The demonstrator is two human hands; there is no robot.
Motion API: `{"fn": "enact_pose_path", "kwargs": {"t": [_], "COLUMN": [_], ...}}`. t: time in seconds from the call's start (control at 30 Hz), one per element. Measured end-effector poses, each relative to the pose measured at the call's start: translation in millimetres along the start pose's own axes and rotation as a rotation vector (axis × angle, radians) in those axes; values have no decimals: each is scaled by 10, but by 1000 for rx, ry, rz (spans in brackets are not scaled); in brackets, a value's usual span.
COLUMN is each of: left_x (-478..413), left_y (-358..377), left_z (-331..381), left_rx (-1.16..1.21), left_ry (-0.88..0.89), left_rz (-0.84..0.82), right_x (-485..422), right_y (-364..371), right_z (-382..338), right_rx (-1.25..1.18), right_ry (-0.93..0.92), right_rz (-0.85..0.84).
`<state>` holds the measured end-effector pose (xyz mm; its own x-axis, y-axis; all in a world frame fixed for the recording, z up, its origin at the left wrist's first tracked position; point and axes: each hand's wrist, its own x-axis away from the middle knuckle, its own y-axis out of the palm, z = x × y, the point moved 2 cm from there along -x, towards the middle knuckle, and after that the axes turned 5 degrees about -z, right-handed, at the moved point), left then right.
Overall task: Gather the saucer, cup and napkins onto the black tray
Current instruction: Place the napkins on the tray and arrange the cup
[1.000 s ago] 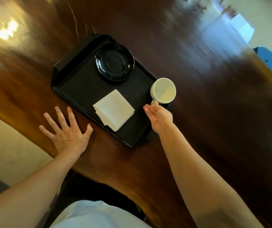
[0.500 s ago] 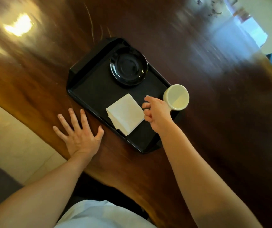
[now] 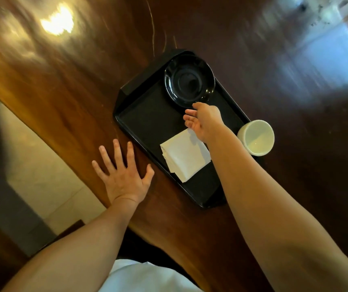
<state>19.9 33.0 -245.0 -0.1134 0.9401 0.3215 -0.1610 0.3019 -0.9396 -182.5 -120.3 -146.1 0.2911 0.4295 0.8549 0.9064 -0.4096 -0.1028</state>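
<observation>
The black tray (image 3: pixel 147 121) lies on a dark wooden table. A black saucer (image 3: pixel 189 80) sits at the tray's far end. A stack of white napkins (image 3: pixel 184 154) lies on the tray nearer me. The white cup (image 3: pixel 256 137) stands at the tray's right edge; whether it rests on the rim or on the table I cannot tell. My right hand (image 3: pixel 203 121) hovers over the tray between napkins and saucer, fingers loosely apart, fingertips at the saucer's near rim, holding nothing. My left hand (image 3: pixel 123 175) lies flat on the table left of the tray, fingers spread.
The wooden table (image 3: pixel 63 91) runs diagonally, its near edge just behind my left hand, with pale floor (image 3: pixel 32 165) beyond it. A bright light reflection (image 3: pixel 58 22) shines on the far left of the tabletop.
My right hand has let go of the cup and moved left and forward over the tray toward the saucer. The cup stays at the tray's right edge. The left hand has not moved.
</observation>
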Motion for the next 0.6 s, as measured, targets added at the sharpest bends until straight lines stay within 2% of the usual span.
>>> {"fn": "enact_pose_path", "kwargs": {"t": [0.07,0.13,0.17,0.23,0.3,0.43,0.6], "left_x": [-8,-19,-22,-28,-38,-29,-22], "left_y": [13,32,44,69,77,90,52], "left_z": [-7,-17,-18,-7,4,-5,5], "left_rx": [6,12,10,6,-1,-6,12], "left_ry": [-1,-6,-10,-18,-23,-23,-26], "left_rz": [7,16,21,32,37,33,34], "right_x": [-38,-33,-34,-44,-15,-63,-104], "right_y": [-13,-88,-157,-310,-380,-441,-552], "right_z": [-7,37,80,217,375,538,495], "right_rx": [59,230,423,969,1258,1242,963], "right_ry": [-16,-75,-131,-257,-303,-388,-298], "right_rz": [22,34,44,72,39,-42,65]}}
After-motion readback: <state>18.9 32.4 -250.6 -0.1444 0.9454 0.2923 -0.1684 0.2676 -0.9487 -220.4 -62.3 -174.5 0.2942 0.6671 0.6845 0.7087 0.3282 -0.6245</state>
